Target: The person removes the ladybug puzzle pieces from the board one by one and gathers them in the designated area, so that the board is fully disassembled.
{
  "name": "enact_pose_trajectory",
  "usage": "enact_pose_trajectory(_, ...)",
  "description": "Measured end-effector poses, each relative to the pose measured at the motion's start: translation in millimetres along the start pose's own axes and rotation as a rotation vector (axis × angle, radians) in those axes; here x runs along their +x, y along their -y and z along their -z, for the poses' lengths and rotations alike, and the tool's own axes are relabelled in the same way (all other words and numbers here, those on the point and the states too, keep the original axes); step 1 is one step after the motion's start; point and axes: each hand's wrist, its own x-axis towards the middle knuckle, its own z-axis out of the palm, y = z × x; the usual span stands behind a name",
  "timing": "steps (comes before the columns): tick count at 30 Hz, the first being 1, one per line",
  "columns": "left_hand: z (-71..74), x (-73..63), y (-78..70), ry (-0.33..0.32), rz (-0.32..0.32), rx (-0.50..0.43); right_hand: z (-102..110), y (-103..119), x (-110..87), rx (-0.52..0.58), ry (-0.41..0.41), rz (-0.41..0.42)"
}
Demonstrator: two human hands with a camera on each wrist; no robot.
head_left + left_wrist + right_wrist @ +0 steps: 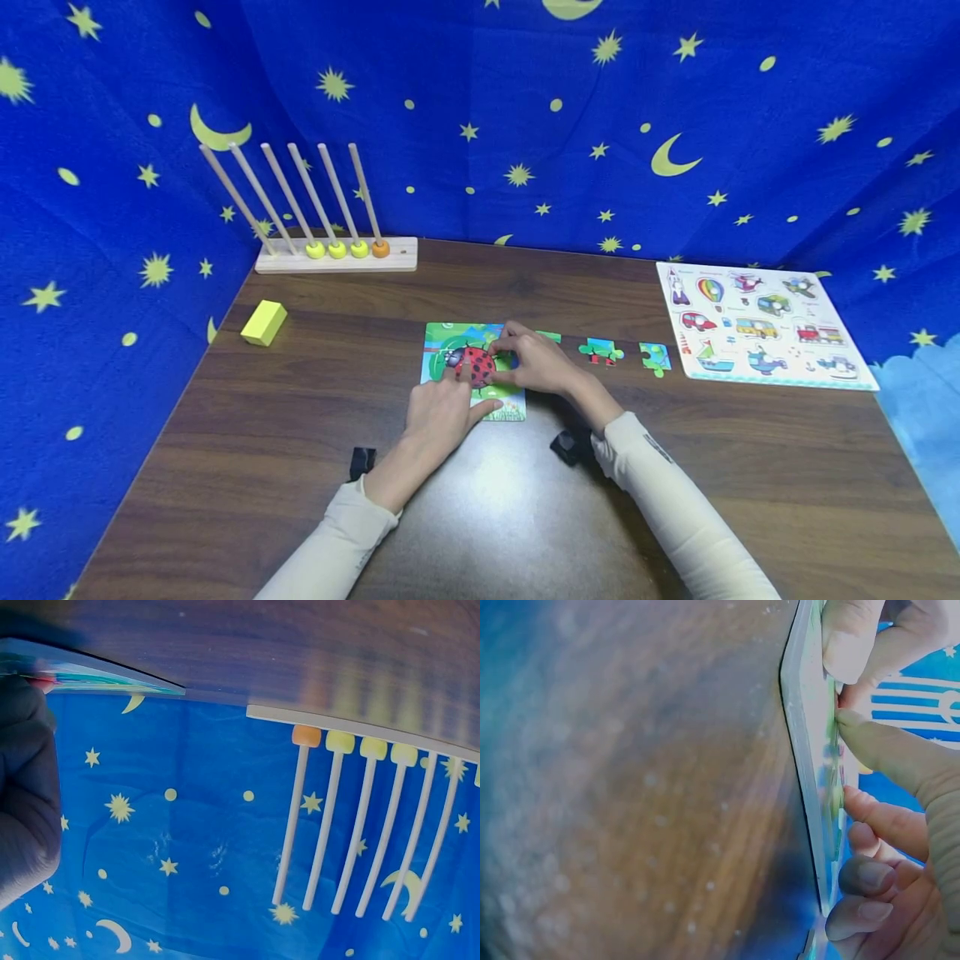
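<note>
A ladybug jigsaw puzzle (512, 408) lies flat in its thin tray on the wooden table. My left hand (438, 412) rests over its lower left, fingertips touching the ladybug and thumb stretched out at the lower edge. From the right, my right hand (542, 362) reaches onto the puzzle; its thumb and bent forefinger hold a puzzle piece at the ladybug's rear from two sides. The right wrist view shows the tray (804, 761) edge-on, with the right thumb (889, 750) against the picture. Both hands hide parts of the puzzle.
Loose jigsaw pieces lie right of the puzzle, including one with red and black (600, 351) and a green-blue one (656, 357). A vehicle peg board (757, 329) sits farther right. At the back left stand a rod stacker (397, 252) and a yellow block (264, 323).
</note>
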Motion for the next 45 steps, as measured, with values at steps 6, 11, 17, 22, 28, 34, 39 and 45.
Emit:
enact_pose_trajectory(6,1.0,-0.4,-0.6,0.002,-0.002,0.002,-0.7,-2.6,-1.4,0.028,0.007,-0.01)
enact_pose_trajectory(11,1.3,-0.8,-1.4,0.002,-0.003,-0.004,-0.9,-4.5,-2.7,0.101,0.013,-0.014)
enact_pose_trajectory(17,0.6,-0.9,-1.1,-0.004,-0.002,-0.002,-0.2,-3.6,-3.8,0.142,0.018,-0.018)
enact_pose_trajectory(22,0.1,-1.1,-0.7,-0.021,-0.008,0.0,-0.8,-4.6,-3.7,0.143,0.017,-0.029)
enact_pose_trajectory(28,0.3,-1.0,-0.4,-0.028,-0.015,0.009,-2.4,-7.3,-2.8,0.147,0.022,-0.041)
enact_pose_trajectory(34,0.1,-1.2,-0.4,-0.027,-0.016,0.015,-3.4,-8.6,-1.1,0.168,0.026,-0.041)
enact_pose_trajectory(39,-0.5,-1.5,-0.2,-0.039,-0.021,0.03,-3.9,-8.2,1.5,0.149,0.034,-0.051)
enact_pose_trajectory(45,-1.0,-1.7,0.2,-0.041,-0.023,0.038,-3.5,-6.2,4.6,0.112,0.047,-0.061)
